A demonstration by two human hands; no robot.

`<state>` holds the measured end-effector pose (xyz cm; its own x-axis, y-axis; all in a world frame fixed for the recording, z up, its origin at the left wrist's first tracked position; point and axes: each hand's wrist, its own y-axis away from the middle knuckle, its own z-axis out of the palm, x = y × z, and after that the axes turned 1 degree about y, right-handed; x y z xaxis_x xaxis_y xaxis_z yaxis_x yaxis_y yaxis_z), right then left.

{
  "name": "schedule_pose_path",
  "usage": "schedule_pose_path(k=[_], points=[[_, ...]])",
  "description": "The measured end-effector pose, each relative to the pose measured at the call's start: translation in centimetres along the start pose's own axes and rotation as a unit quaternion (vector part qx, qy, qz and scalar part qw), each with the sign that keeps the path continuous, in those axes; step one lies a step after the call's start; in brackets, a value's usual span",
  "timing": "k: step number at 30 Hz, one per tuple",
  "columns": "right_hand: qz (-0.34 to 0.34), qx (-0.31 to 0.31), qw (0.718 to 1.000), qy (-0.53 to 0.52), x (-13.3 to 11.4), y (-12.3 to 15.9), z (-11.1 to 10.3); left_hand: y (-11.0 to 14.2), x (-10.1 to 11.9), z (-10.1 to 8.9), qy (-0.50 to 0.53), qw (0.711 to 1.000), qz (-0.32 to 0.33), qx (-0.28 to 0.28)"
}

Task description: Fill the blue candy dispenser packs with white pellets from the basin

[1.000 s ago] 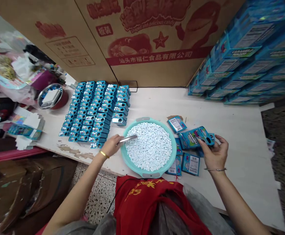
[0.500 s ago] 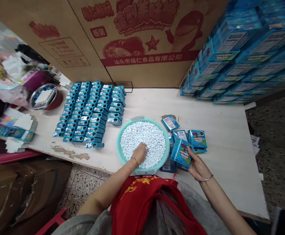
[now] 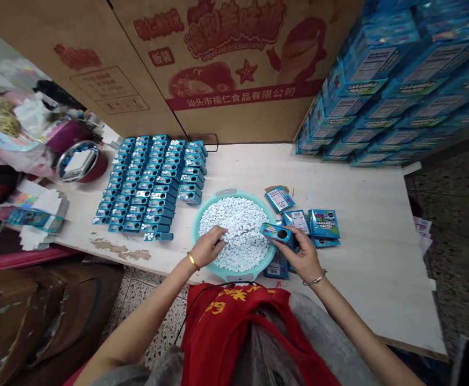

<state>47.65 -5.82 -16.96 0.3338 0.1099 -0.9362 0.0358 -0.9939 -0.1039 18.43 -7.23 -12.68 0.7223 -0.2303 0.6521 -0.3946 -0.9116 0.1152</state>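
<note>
A turquoise basin [image 3: 196, 222] full of small white candies [image 3: 242, 256] sits at the table's front edge. My left hand [image 3: 208, 246] is over the basin's left side, its fingers bent together at the candies' surface; what they hold, if anything, is hidden. In my right hand [image 3: 302, 254] is a small blue candy box [image 3: 275, 232], gripped between thumb and fingers over the basin's right rim. The box is tipped so that a side with a dark round hole faces up. Beside this hand lie several flat blue packets, one marked "Caramelo Macizo" [image 3: 324, 223].
Rows of small blue boxes [image 3: 138, 185] with holes stand left of the basin. Big cardboard cartons [image 3: 234, 120] line the back, with stacked blue display boxes [image 3: 373, 86] at back right. A metal bowl [image 3: 82, 162] and an opened box [image 3: 37, 217] are at far left.
My left hand has come out of the candies towards the left. My right hand has moved left over the basin's rim and turned the box so its holed side shows.
</note>
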Motion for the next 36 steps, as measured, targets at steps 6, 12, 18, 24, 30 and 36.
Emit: schedule_pose_path(k=[6, 12, 18, 24, 30, 36], points=[[-0.131, -0.060, 0.985, 0.091, -0.7, -1.0, 2.4, -0.7, 4.2, -5.2, -0.088, 0.992, 0.053, -0.072], [-0.188, -0.074, 0.973, 0.115, -1.0, -0.6, 3.8, -3.0, 9.3, -7.1, -0.260, 0.948, -0.004, -0.182], [-0.182, -0.083, 0.972, 0.121, -0.8, -0.3, 3.9, -3.7, 13.2, -6.9, -0.354, 0.913, -0.017, -0.202], [-0.177, -0.065, 0.975, 0.115, 0.0, -0.3, 3.7, -2.6, 10.0, -6.9, -0.332, 0.933, -0.028, -0.135], [-0.144, -0.028, 0.984, 0.106, 0.4, -0.6, 2.1, -2.2, -1.8, -2.1, -0.299, 0.930, -0.165, -0.132], [-0.081, 0.040, 0.991, 0.103, 0.4, -0.7, 0.7, -5.2, -4.1, 6.2, -0.172, 0.969, -0.128, -0.120]])
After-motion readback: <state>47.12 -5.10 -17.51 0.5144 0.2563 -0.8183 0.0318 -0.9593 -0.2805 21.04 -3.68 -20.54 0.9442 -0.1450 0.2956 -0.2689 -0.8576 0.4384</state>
